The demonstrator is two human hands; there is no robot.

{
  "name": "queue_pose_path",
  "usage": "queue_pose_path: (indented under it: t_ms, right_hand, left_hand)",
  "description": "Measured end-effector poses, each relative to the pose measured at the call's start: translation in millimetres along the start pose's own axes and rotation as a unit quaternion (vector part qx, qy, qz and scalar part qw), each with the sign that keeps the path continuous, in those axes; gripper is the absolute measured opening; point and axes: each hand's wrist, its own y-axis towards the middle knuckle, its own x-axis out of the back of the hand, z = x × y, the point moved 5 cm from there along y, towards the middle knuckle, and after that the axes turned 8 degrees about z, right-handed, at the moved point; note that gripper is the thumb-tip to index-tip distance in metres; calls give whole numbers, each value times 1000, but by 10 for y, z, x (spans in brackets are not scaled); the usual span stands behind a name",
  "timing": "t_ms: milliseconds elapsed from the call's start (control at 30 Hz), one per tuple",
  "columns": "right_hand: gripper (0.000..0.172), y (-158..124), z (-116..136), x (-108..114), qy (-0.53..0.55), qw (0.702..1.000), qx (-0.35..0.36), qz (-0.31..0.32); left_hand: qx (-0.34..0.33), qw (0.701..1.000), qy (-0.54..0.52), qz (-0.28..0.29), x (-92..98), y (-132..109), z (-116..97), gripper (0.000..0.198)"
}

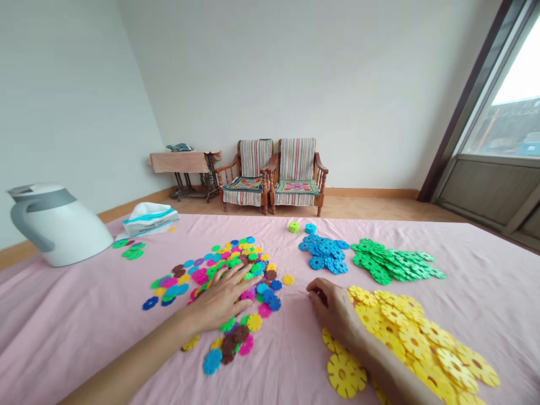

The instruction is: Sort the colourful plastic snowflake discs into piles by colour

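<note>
Head view: the left hand (221, 301) is laid spread on a mixed pile of plastic snowflake discs (219, 254); the right hand (333, 312) is curled, any grip hidden, beside yellow discs (413, 337) right of that pile. Blue discs (324, 253) and green discs (390, 260) are spread further right; a white jug (57, 225) is set left.

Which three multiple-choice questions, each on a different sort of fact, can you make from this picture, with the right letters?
1. Where does the left hand rest?
A) on the yellow discs
B) on the multicoloured plastic flower discs
C) on the white jug

2. How many striped wooden armchairs stand by the far wall?
A) one
B) three
C) two

3. How is the right hand?
A) loosely curled
B) spread flat
C) gripping a chair

Answers: 1 B, the hand lies across the mixed pile. 2 C, two stand side by side. 3 A, its fingers bend inward.
</note>
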Motion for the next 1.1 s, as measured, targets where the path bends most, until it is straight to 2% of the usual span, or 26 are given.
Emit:
queue_pose_path:
  t_ms: [100,200,267,433,533,733,833,900,1000,1100]
  right_hand:
    - [15,-6,-22,-4,-13,1000,-3,2]
    - [16,-5,-37,-11,-19,1000,-8,11]
    - [16,-4,-39,-13,-17,1000,-12,16]
    - [17,-8,-49,-13,-20,999,-20,16]
    - [17,-8,-64,-20,-18,999,-24,20]
    - [18,-20,-52,-5,-22,999,-22,23]
    - [19,-22,-50,-2,-23,999,-21,21]
    - [19,-19,-48,-3,-24,999,-21,20]
    - [19,-16,-33,-1,-27,999,-14,17]
    - [19,-16,-21,2,-29,999,-10,12]
  left_hand:
    - [41,999,6,-29,29,-165,246,49]
    - [73,996,-2,-60,92,-345,353,48]
    - [60,997,-12,-57,125,-479,302,54]
    - [-34,999,-3,32,75,-724,-3,86]
    - [-25,1000,1,10,39,-705,1,76]
    - [66,989,-6,-131,43,-520,369,48]
    - [99,978,-36,-181,94,-540,445,40]
    - [109,978,-47,-174,98,-572,411,45]
    - [115,984,-37,-131,47,-574,293,66]
    - [110,988,-27,-101,-13,-461,156,70]
